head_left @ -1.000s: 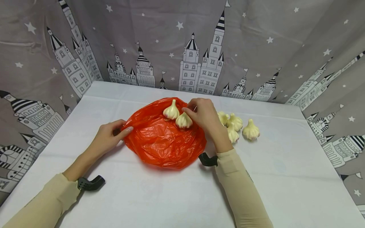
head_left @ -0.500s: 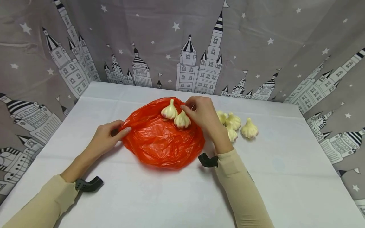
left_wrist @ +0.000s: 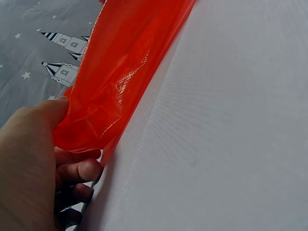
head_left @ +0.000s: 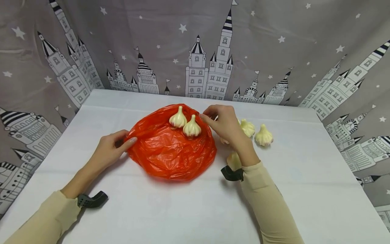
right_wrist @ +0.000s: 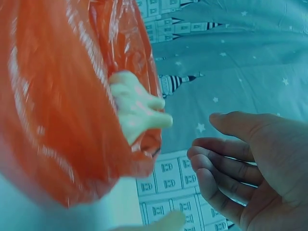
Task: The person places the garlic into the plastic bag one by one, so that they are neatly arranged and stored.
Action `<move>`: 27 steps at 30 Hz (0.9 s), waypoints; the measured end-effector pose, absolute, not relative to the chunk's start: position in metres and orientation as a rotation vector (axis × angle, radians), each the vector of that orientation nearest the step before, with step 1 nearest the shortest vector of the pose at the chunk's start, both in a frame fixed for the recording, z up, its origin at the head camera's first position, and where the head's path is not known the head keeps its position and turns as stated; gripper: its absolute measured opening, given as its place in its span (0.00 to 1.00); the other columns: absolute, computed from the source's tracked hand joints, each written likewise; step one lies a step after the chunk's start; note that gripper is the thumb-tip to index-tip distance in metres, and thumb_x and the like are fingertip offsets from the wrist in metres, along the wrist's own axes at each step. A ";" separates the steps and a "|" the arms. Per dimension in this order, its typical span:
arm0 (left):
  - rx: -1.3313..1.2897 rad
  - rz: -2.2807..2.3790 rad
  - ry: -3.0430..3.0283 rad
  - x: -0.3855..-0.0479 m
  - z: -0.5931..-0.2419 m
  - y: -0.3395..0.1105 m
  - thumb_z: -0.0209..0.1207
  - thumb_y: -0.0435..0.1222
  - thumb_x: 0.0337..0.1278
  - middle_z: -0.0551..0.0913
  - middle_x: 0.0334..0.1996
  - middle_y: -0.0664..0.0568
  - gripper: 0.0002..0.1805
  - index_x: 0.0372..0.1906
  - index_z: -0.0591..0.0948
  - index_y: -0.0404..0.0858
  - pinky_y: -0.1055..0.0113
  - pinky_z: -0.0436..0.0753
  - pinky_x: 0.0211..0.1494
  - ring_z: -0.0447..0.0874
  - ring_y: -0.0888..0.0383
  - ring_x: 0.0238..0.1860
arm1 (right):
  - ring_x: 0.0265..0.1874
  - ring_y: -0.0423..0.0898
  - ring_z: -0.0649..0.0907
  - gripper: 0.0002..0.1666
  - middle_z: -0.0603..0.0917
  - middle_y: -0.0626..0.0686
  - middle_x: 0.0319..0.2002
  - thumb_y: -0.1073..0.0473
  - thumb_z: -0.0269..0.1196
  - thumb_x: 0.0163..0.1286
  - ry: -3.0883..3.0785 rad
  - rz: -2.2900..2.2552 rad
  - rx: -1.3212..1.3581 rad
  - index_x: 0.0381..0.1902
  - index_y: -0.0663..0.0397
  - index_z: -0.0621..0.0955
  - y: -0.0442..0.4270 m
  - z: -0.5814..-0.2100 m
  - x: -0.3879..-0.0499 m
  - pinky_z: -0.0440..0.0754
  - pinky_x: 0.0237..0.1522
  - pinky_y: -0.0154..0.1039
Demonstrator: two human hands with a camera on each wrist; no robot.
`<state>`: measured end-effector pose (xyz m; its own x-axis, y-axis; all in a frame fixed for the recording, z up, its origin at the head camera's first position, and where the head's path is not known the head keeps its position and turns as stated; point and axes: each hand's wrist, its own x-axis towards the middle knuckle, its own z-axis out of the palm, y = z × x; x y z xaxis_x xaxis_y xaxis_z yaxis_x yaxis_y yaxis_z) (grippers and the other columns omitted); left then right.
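A red plastic bag lies spread on the white table, with two garlic bulbs standing side by side at its back right part. My left hand pinches the bag's left edge between thumb and fingers; the left wrist view shows the thumb over the red plastic. By the bag's right edge is my right hand, its fingers relaxed and holding nothing. In the right wrist view a gap separates that hand from the bulbs in the bag.
Several more garlic bulbs lie on the table to the right, some partly hidden behind the right hand and forearm. One sits beside the right wrist. A grey curtain with printed castles hangs behind the table.
My right hand has let go of the garlic bulb in the bag and moved slightly right, off it. The left hand keeps its hold on the edge. The head view has shifted a little.
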<state>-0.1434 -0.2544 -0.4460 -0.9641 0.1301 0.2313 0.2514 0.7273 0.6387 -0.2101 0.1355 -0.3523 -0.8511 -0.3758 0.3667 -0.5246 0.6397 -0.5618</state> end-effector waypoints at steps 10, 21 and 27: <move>-0.295 -1.054 -2.766 -0.124 -0.444 -0.255 0.62 0.50 0.75 0.85 0.34 0.50 0.19 0.55 0.84 0.40 0.75 0.79 0.37 0.78 0.56 0.34 | 0.32 0.46 0.87 0.10 0.92 0.50 0.35 0.53 0.69 0.74 -2.654 0.958 0.705 0.40 0.53 0.91 0.173 -0.350 -0.189 0.81 0.36 0.41; -0.266 -1.057 -2.783 -0.104 -0.441 -0.251 0.62 0.50 0.75 0.85 0.33 0.50 0.19 0.55 0.84 0.40 0.74 0.79 0.37 0.78 0.54 0.34 | 0.31 0.46 0.87 0.09 0.92 0.50 0.35 0.54 0.68 0.75 -2.661 0.901 0.630 0.41 0.53 0.91 0.225 -0.355 -0.170 0.83 0.37 0.40; -0.278 -1.057 -2.769 -0.094 -0.441 -0.251 0.62 0.50 0.75 0.85 0.33 0.51 0.18 0.54 0.85 0.41 0.74 0.78 0.36 0.78 0.56 0.33 | 0.31 0.47 0.88 0.09 0.92 0.51 0.35 0.55 0.69 0.75 -2.668 0.879 0.609 0.41 0.54 0.91 0.244 -0.358 -0.159 0.81 0.34 0.33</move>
